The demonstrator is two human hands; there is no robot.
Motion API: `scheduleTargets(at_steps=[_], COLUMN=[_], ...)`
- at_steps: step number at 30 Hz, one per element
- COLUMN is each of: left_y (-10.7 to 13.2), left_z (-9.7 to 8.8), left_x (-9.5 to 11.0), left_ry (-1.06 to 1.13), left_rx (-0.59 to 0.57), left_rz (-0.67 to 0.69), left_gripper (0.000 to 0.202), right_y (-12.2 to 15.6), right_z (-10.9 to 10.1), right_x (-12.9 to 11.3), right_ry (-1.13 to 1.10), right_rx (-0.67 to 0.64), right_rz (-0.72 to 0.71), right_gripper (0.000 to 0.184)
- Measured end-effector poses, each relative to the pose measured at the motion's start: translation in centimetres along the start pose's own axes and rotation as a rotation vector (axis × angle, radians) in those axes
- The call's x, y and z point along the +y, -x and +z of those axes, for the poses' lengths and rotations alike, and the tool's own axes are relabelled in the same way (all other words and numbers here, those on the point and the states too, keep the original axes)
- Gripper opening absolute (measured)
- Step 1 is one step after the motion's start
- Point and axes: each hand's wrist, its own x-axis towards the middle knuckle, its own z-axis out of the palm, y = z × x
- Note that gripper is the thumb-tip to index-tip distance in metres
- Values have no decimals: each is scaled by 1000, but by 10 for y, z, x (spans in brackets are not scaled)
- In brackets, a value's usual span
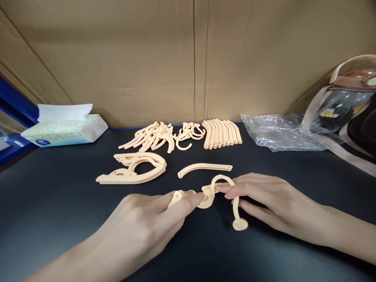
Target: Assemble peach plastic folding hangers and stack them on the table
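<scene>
The fingers of my left hand [143,223] are clamped on a cream hinged piece [175,199], just on the near side of the loose curved bar [205,168]. Also on the bar's near side, a cream hook [223,178] arches up in front of the fingers of my right hand [274,199] and ends in a round disc [240,224]. My right fingertips meet the work behind that arch; whether they pinch it I cannot tell.

Left of the bar on the dark worktop [73,211] lie folded hangers [126,179]. Beyond the bar are a heap of hanger arms [147,137], a cluster of hooks [188,131] and a neat row of bars [221,133]. A clear plastic bag [270,131] lies beyond it to the right.
</scene>
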Motion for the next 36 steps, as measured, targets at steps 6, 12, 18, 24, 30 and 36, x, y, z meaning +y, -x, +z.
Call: scheduleTargets(at_steps=[6, 12, 18, 24, 30, 36], left_y=[-3, 1, -3, -1, 0, 0], left_z=[-4, 6, 10, 11, 11, 11], left_x=[-2, -9, -10, -11, -9, -8], left_ry=[-21, -153, -237, -242, -236, -264], left_rx=[-42, -9, -23, -28, -30, 2], left_rz=[56, 34, 43, 52, 53, 43], left_gripper=[27, 29, 31, 31, 32, 32], right_y=[0, -1, 0, 0, -1, -1], right_z=[0, 1, 2, 4, 3, 2], right_x=[0, 1, 6, 8, 7, 5], right_ry=[37, 99, 120, 125, 121, 100], right_rx=[-11, -22, -43, -37, -23, 55], right_rz=[5, 3, 38, 48, 37, 24], right_gripper=[26, 20, 24, 26, 23, 28])
